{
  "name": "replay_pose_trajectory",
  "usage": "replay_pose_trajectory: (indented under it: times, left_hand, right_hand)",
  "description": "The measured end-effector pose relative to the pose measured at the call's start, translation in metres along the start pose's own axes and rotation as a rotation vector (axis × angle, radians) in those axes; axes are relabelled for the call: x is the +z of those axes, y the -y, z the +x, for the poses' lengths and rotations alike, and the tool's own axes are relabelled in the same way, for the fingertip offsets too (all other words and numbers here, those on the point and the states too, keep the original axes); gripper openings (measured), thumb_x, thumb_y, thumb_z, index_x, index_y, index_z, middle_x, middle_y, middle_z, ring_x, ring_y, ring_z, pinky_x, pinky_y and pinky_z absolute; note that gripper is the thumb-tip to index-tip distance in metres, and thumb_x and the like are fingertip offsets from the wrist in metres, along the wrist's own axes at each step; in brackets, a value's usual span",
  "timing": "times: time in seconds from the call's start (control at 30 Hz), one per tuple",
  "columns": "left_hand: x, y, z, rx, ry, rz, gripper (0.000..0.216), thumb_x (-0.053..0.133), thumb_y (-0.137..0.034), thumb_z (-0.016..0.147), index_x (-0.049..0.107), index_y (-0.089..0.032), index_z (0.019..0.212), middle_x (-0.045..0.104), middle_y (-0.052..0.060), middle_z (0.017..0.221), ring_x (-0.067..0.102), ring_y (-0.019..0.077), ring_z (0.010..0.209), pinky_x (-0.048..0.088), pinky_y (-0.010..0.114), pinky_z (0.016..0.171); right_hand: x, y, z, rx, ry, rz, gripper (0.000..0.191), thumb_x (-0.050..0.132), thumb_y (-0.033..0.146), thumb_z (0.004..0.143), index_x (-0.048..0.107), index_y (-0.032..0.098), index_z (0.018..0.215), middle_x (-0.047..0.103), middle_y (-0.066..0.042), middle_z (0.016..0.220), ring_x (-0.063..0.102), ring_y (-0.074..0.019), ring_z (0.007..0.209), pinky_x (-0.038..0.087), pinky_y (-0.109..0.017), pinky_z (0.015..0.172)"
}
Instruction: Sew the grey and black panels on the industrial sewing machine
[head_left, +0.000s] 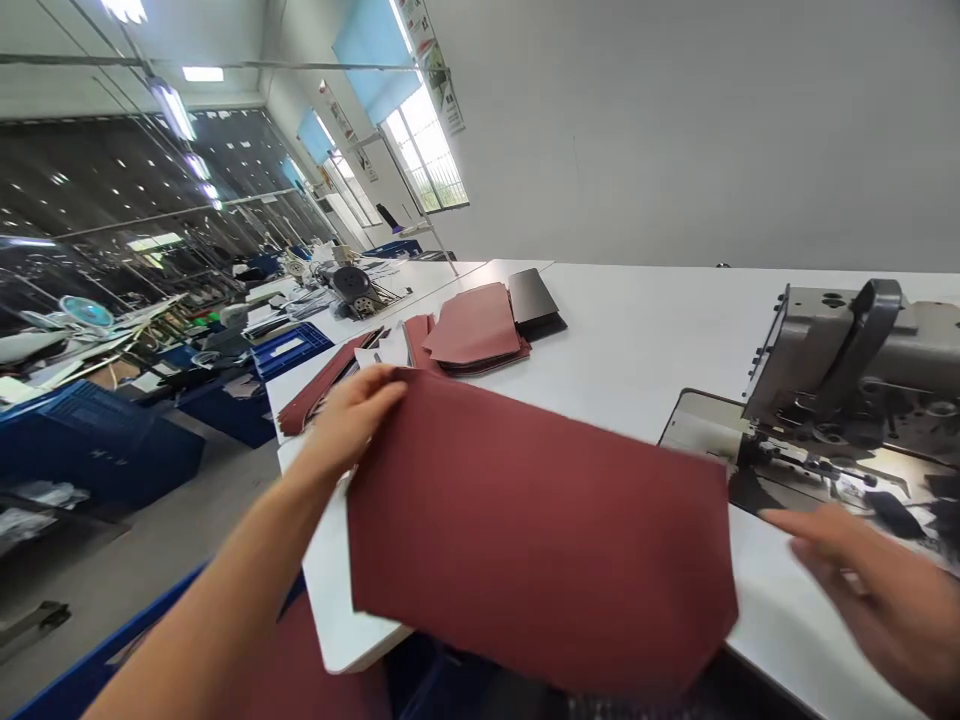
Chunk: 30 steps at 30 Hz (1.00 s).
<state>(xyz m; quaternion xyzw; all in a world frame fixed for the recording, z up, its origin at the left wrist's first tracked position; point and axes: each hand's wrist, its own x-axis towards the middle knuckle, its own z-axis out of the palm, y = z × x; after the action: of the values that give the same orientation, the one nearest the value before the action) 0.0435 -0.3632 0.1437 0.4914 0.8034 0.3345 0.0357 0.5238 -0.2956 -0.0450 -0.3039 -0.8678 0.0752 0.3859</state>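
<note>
My left hand [358, 415] pinches the upper left corner of a large dark red sheet [540, 530], which looks like leather or coated fabric. The sheet hangs tilted over the front edge of the white table [622, 340]. Off the sheet's right side, my right hand [862, 590] is apart from it, blurred, with the index finger stretched toward the sewing machine [840, 370]. I see nothing held in that hand. Behind the sheet lie a stack of red pieces [476, 325] and a dark grey piece [534, 298].
More red pieces [322, 385] lie at the table's left edge. Blue crates [97, 440] stand on the floor to the left. A second sewing machine [352, 285] sits farther back, near the windows. A blue bin edge [112, 650] shows at lower left.
</note>
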Motion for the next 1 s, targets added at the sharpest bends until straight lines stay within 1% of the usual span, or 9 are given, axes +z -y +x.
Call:
replay_pose_trajectory:
  times: [0.1, 0.2, 0.3, 0.37, 0.5, 0.6, 0.7, 0.83, 1.0]
  left_hand:
    - [0.075, 0.013, 0.016, 0.103, 0.075, 0.18, 0.035, 0.045, -0.022, 0.085, 0.064, -0.011, 0.111, 0.069, 0.015, 0.115, 0.063, 0.0327, 0.11, 0.047, 0.052, 0.104]
    - [0.154, -0.012, -0.002, 0.256, 0.191, 0.176, 0.043, 0.053, -0.017, 0.082, 0.06, -0.012, 0.125, 0.058, 0.018, 0.137, 0.051, 0.0328, 0.131, 0.039, 0.051, 0.114]
    - [0.211, -0.056, -0.044, 0.656, 0.642, 0.022, 0.038, 0.06, -0.029, 0.089, 0.061, -0.022, 0.127, 0.061, 0.009, 0.135, 0.057, 0.0252, 0.124, 0.045, 0.04, 0.11]
    - [0.233, -0.082, -0.069, 0.835, 0.937, -0.052, 0.042, 0.069, -0.04, 0.085, 0.063, -0.024, 0.124, 0.065, 0.006, 0.125, 0.062, 0.0238, 0.113, 0.051, 0.035, 0.098]
    - [0.251, -0.107, -0.084, 0.857, 1.118, -0.062, 0.037, 0.072, -0.038, 0.082, 0.069, -0.022, 0.116, 0.069, 0.005, 0.109, 0.063, 0.0227, 0.104, 0.051, 0.031, 0.086]
    - [0.256, -0.107, -0.077, 0.805, 1.163, -0.069, 0.028, 0.07, -0.036, 0.084, 0.074, -0.021, 0.107, 0.068, 0.004, 0.1, 0.062, 0.0218, 0.098, 0.049, 0.03, 0.082]
    - [0.258, -0.105, -0.072, 0.779, 1.19, -0.101, 0.018, 0.068, -0.033, 0.084, 0.075, -0.02, 0.094, 0.067, 0.004, 0.092, 0.06, 0.0217, 0.097, 0.047, 0.03, 0.082]
    - [0.258, -0.104, -0.069, 0.756, 1.231, -0.171, 0.013, 0.076, -0.028, 0.075, 0.07, -0.019, 0.082, 0.065, 0.003, 0.091, 0.058, 0.022, 0.097, 0.046, 0.03, 0.083]
    - [0.261, -0.1, -0.067, 0.392, 1.527, -0.454, 0.023, 0.077, -0.021, 0.077, 0.061, -0.019, 0.094, 0.07, 0.001, 0.091, 0.065, 0.0162, 0.089, 0.049, 0.027, 0.082]
  right_hand:
    - [0.031, 0.029, -0.004, -0.28, 0.169, -0.004, 0.042, 0.044, 0.009, 0.094, 0.063, 0.021, 0.129, 0.069, -0.007, 0.123, 0.065, -0.0189, 0.11, 0.058, -0.029, 0.088]
    - [0.051, 0.052, -0.015, -0.307, 0.202, -0.155, 0.048, 0.042, 0.003, 0.091, 0.062, 0.017, 0.132, 0.061, -0.006, 0.139, 0.054, -0.0208, 0.13, 0.054, -0.032, 0.101]
    - [0.05, 0.062, -0.03, -0.259, 0.198, -0.127, 0.049, 0.043, 0.007, 0.092, 0.058, 0.014, 0.137, 0.058, -0.009, 0.142, 0.05, -0.0233, 0.134, 0.052, -0.035, 0.104]
    - [0.04, 0.064, -0.04, -0.201, 0.137, -0.044, 0.047, 0.042, 0.009, 0.094, 0.055, 0.015, 0.139, 0.066, -0.01, 0.129, 0.061, -0.0206, 0.12, 0.056, -0.031, 0.095]
    - [0.014, 0.066, -0.051, 0.199, 0.11, -0.104, 0.041, 0.045, 0.025, 0.1, 0.049, 0.019, 0.14, 0.073, -0.001, 0.088, 0.07, -0.0123, 0.072, 0.055, -0.018, 0.061]
    - [0.006, 0.065, -0.045, 0.445, 0.13, -0.214, 0.031, 0.048, 0.047, 0.101, 0.058, 0.022, 0.118, 0.07, 0.002, 0.085, 0.067, -0.0113, 0.059, 0.051, -0.02, 0.049]
    - [0.012, 0.062, -0.034, 0.431, 0.141, -0.248, 0.034, 0.039, 0.049, 0.104, 0.059, 0.023, 0.097, 0.064, 0.003, 0.082, 0.059, -0.0092, 0.049, 0.04, -0.023, 0.038]
    - [0.025, 0.056, -0.027, 0.445, 0.136, -0.287, 0.04, 0.037, 0.051, 0.105, 0.061, 0.021, 0.093, 0.062, 0.001, 0.085, 0.053, -0.0075, 0.044, 0.034, -0.025, 0.036]
    - [0.028, 0.053, -0.025, 0.403, 0.095, -0.283, 0.033, 0.045, 0.047, 0.104, 0.063, 0.02, 0.099, 0.064, -0.001, 0.091, 0.053, -0.0062, 0.049, 0.037, -0.023, 0.042]
